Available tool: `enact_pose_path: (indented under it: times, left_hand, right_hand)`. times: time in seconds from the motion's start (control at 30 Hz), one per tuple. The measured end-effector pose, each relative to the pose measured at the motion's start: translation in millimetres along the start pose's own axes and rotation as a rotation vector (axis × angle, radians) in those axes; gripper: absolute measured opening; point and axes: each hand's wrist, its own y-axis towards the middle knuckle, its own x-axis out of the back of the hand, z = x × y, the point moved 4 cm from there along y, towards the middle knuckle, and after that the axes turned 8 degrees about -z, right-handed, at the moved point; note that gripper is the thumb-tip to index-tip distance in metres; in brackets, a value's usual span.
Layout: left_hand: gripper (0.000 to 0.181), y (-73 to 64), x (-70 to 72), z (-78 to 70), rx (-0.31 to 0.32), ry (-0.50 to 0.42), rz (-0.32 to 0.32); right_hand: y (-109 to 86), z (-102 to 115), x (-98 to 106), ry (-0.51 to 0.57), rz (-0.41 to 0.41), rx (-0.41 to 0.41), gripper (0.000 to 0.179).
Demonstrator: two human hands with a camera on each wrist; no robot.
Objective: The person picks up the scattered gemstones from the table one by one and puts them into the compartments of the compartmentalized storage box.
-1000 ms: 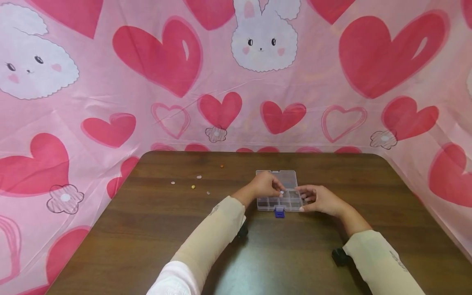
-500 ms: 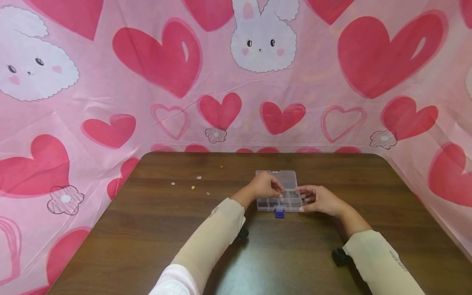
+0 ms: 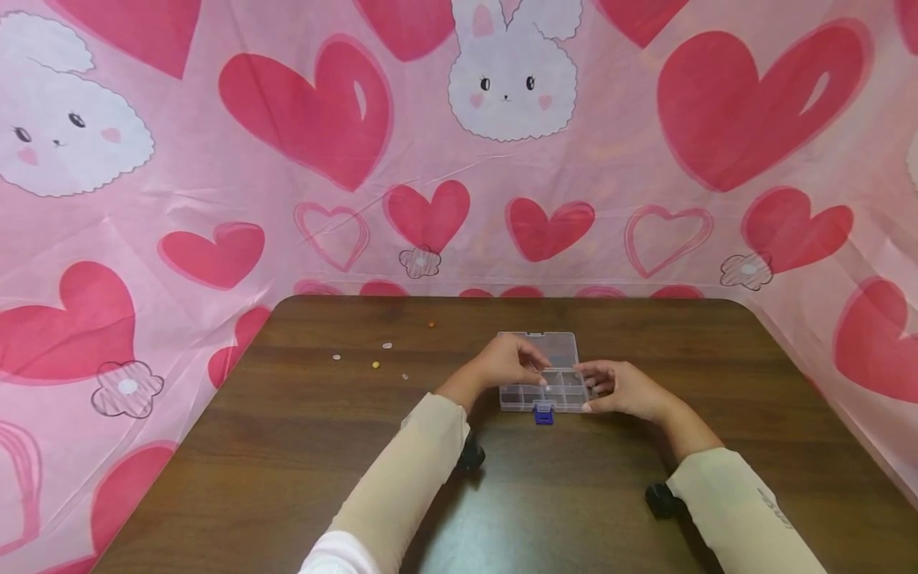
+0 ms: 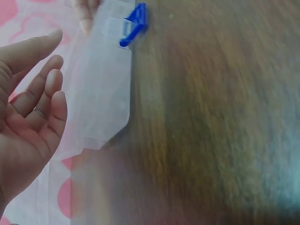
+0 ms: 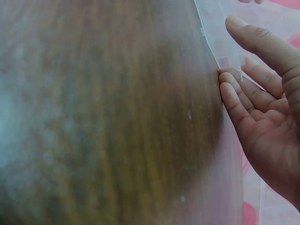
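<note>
A clear plastic compartment box [image 3: 566, 392] lies on the wooden table with its lid [image 3: 562, 347] folded back behind it. A blue latch [image 3: 543, 416] hangs at its front edge. Over the left compartments hovers my left hand [image 3: 511, 360]; in the left wrist view its thumb and fingers stand apart, nothing between them. My right hand [image 3: 622, 389] holds the box's right end, thumb at the front corner and fingers along the side. The right wrist view shows those fingertips [image 5: 227, 86] against the box's end wall.
Left of the box lie several small pieces: a yellow one [image 3: 376, 365], an orange one [image 3: 432, 324] and whitish ones, such as a pale piece [image 3: 387, 346]. A pink cloth with hearts and rabbits [image 3: 423, 143] surrounds the table [image 3: 559, 494].
A small white piece pinched in my left fingertips a second ago no longer shows there. The left hand has since drawn slightly left. My right hand stays at the box.
</note>
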Motion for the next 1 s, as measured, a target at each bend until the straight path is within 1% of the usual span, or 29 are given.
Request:
enact_pose_path:
  times: [0.1, 0.2, 0.37, 0.5, 0.63, 0.77, 1.0]
  left_hand:
    - [0.024, -2.6, 3.0, -0.9, 0.035, -0.02, -0.028]
    - [0.025, -4.8, 5.6, -1.5, 0.057, -0.033, -0.058]
    - [0.027, -9.6, 10.7, -1.4, 0.066, -0.052, -0.091]
    - [0.029, -14.8, 16.4, -2.5, 0.059, -0.087, -0.101]
    - [0.03, -19.9, 21.9, -2.4, 0.044, -0.099, -0.101]
    - [0.032, -23.5, 24.7, -1.0, 0.026, -0.075, -0.108]
    - [0.03, -33.2, 25.0, 0.2, 0.002, -0.039, -0.125]
  right_hand:
    - [0.2, -1, 0, 0.0, 0.001, -0.004, 0.068]
    - [0.5, -1, 0, 0.002, 0.002, -0.005, 0.068]
    - [0.2, -1, -1, 0.003, 0.006, -0.01, 0.068]
    - [0.2, -1, -1, 0.003, 0.003, -0.013, 0.068]
    - [0.5, -1, -1, 0.001, -0.004, -0.01, 0.067]
    - [0.4, 0, -1, 0.003, -0.01, -0.004, 0.067]
    - [-0.1, 0, -1, 0.007, -0.014, -0.003, 0.067]
